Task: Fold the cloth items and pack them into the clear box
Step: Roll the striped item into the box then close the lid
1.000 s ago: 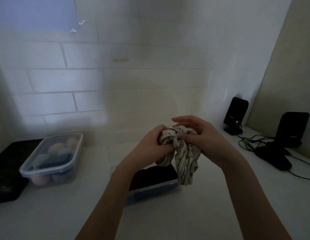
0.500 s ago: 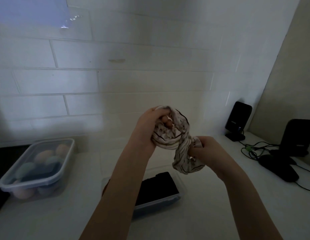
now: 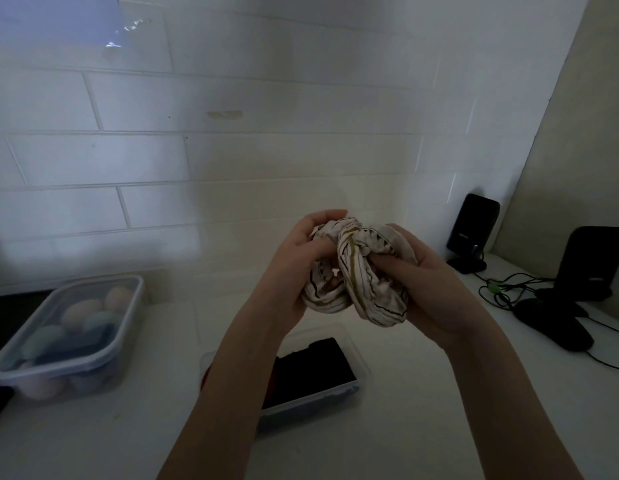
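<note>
A cream cloth with dark and olive stripes (image 3: 356,271) is bunched and twisted between both hands, held up in the air above the counter. My left hand (image 3: 294,268) grips its left side and my right hand (image 3: 422,282) grips its right side, fingers dug into the folds. Below my left forearm a clear box (image 3: 349,389) sits on the white counter with dark folded cloth inside; my arm hides its left part.
A second clear lidded box (image 3: 62,344) with pastel rolled items stands at the left, beside a dark surface (image 3: 10,317). At the right are two black stands (image 3: 472,233) (image 3: 592,265) and tangled cables (image 3: 502,289). A tiled wall rises close behind.
My hands were spread, left high and right low, with the cloth stretched between them; now they have come together at one height and the cloth is bunched tight.
</note>
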Tool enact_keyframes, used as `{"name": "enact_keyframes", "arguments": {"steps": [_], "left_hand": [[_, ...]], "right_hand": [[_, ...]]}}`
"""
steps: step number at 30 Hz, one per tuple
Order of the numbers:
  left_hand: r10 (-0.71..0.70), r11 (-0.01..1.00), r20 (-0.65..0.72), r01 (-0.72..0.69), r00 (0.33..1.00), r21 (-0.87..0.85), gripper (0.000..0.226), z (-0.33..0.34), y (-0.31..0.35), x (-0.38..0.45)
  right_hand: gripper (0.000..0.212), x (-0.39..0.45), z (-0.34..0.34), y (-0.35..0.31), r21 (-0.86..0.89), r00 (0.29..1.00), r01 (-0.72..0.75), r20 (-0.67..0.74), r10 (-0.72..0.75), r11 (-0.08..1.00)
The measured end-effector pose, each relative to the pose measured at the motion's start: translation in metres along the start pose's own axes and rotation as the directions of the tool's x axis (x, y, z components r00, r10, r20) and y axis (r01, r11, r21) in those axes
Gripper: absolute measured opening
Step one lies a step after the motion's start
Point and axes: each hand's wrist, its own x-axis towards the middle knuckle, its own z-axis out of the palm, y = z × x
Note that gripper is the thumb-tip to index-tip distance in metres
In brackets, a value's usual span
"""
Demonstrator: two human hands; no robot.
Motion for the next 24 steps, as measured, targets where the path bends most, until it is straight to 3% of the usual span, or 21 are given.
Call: {"name": "enact_keyframes", "arguments": {"steps": [4, 9, 13, 17, 20, 24], "left_hand": [[-0.047, 0.999, 0.008, 0.047, 0.999, -0.008, 0.017, 0.002, -0.004, 0.0], [-0.058, 0.987, 0.081, 0.069, 0.995, -0.146, 0.022, 0.003, -0.007, 0.001], [-0.013, 0.99, 0.065, 0.022, 0.998, -0.137, 0.024, -0.004, -0.002, -0.001], [0.09, 0.995, 0.078, -0.092, 0.993, 0.022, 0.038, -0.007, 0.0, -0.007], [0.087, 0.976, 0.048, -0.095, 0.995, 0.198, 0.032, -0.001, -0.002, -0.01], [0.295, 0.748, -0.022, -0.216, 0.955, 0.627, 0.026, 0.002, -0.015, -0.007]], "right_hand": [[0.012, -0.001, 0.005, -0.004, -0.102, 0.995, 0.096, 0.002, -0.096, 0.99], [0.018, -0.003, 0.011, -0.012, -0.25, 0.989, 0.146, 0.022, -0.146, 0.957], [0.021, -0.004, 0.008, -0.014, -0.295, 0.983, 0.033, -0.162, -0.083, 0.955], [0.012, 0.001, 0.0, -0.007, -0.426, 0.927, -0.098, -0.368, -0.073, 0.9], [0.002, 0.003, 0.001, 0.0, -0.537, 0.882, -0.124, -0.445, -0.155, 0.834], [0.02, 0.002, 0.015, 0.0, -0.579, 0.873, -0.138, -0.455, -0.178, 0.804]]}}
